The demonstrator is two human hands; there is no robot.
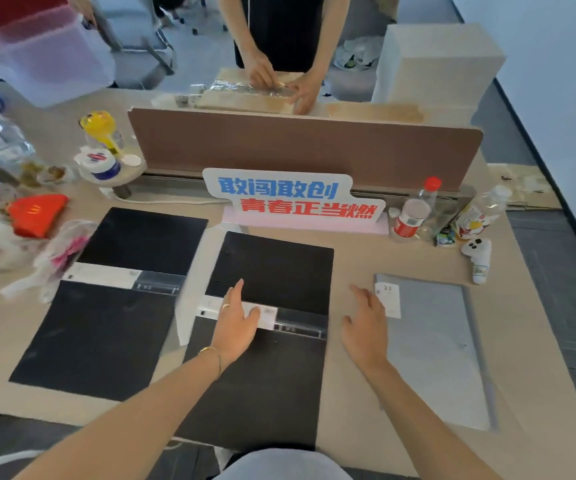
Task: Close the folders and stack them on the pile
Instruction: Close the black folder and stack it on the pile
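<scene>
Lying open and flat on the table [355,268] are two black folders, the middle folder [272,271] and the left folder [113,299]; a closed grey folder [431,341] is sitting right. The left hand [236,323] is resting, fingers spread, on the middle spine; the right hand [366,327] is hovering, fingers loose, grasping nothing.

Things on the desk around the sign

The sign [293,199] stands in front of a brown divider [305,147]. Two bottles [414,211] stand just right of it, a white toy [477,258] lies further right, and a red box [37,214] sits far left.
</scene>
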